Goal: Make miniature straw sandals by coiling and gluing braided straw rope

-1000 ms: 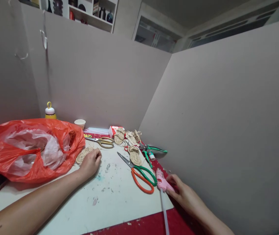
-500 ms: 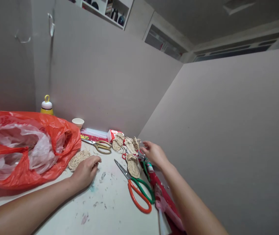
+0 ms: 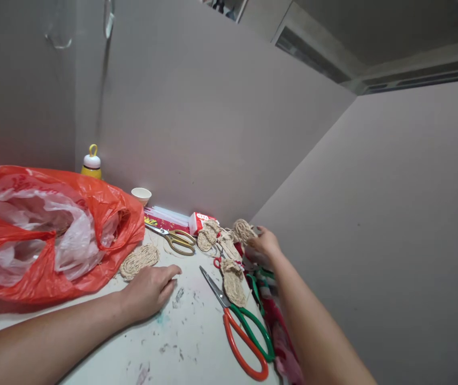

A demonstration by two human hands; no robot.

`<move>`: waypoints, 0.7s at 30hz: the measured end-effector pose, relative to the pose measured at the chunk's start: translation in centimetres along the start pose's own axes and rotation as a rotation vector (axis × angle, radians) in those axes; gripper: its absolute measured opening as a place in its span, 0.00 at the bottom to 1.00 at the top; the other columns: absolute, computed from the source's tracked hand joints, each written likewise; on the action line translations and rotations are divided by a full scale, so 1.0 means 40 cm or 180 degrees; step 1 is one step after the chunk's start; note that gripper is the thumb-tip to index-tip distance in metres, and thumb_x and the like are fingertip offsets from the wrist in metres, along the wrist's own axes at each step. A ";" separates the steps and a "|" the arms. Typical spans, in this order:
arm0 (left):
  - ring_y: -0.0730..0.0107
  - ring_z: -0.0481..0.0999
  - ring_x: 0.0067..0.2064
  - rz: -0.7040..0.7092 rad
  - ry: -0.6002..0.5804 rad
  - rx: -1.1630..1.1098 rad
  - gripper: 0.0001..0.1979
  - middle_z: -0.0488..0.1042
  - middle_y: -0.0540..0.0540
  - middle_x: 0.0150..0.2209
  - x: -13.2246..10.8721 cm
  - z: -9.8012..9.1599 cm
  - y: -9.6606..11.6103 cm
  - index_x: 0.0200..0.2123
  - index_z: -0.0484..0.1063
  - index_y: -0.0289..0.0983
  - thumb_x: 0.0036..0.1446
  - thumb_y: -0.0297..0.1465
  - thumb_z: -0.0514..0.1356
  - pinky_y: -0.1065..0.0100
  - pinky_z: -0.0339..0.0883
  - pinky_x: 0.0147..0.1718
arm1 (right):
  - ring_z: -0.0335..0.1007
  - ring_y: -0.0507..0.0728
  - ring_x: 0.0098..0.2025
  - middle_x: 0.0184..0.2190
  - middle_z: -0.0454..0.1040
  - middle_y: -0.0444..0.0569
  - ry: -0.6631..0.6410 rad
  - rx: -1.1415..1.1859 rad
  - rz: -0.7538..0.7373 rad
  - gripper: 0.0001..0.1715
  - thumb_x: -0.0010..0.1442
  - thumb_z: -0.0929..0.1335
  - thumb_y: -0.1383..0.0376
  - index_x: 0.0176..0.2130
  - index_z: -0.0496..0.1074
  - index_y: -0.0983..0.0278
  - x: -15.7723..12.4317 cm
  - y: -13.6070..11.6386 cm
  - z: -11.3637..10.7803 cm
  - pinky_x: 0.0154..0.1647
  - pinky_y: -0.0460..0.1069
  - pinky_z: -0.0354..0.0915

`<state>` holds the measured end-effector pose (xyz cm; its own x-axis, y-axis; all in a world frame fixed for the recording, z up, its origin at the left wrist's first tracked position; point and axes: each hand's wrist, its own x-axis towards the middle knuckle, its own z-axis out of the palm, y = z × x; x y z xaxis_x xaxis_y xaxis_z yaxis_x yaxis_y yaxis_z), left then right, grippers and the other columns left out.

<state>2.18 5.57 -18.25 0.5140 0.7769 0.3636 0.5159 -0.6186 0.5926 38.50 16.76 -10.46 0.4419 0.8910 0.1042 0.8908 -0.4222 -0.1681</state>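
Note:
My left hand (image 3: pixel 152 291) rests on the white table (image 3: pixel 197 347), fingers curled in and no object visible in them. Just behind it lies an oval woven straw sole (image 3: pixel 139 261), beside a red plastic bag (image 3: pixel 122 192). At the far right, my right hand (image 3: pixel 267 245) has its fingers closed on the edge of a coil of straw cord (image 3: pixel 244 231). A small straw sandal (image 3: pixel 234 286) lies nearer, partly beside large scissors (image 3: pixel 249 334) with one red and one green handle. Another straw sandal (image 3: pixel 208 236) leans at the back.
Gold-handled scissors (image 3: pixel 181 242) lie near the back wall. Behind them are a red-and-white box (image 3: pixel 200 220), white sticks (image 3: pixel 170 215), a paper cup (image 3: pixel 141 194) and a yellow bottle (image 3: pixel 91 167). Pink and red items (image 3: pixel 281 337) line the right edge, close to the grey partition (image 3: pixel 393 240).
My right hand has taken hold of the coil of straw cord and raised it slightly. The left hand stays on the table. The camera view has turned, shifting the scene rightward.

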 end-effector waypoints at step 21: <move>0.66 0.71 0.29 0.0243 -0.0336 -0.0010 0.11 0.73 0.48 0.27 0.011 -0.004 0.002 0.27 0.68 0.40 0.57 0.26 0.50 0.68 0.57 0.29 | 0.71 0.59 0.46 0.51 0.70 0.52 -0.0171 -0.0846 -0.0051 0.17 0.64 0.66 0.61 0.52 0.68 0.64 -0.001 -0.021 0.077 0.44 0.58 0.70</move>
<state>2.33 5.87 -17.91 0.6211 0.7108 0.3301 0.4705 -0.6750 0.5683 37.41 17.59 -13.35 0.4275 0.9026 0.0514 0.8973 -0.4305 0.0971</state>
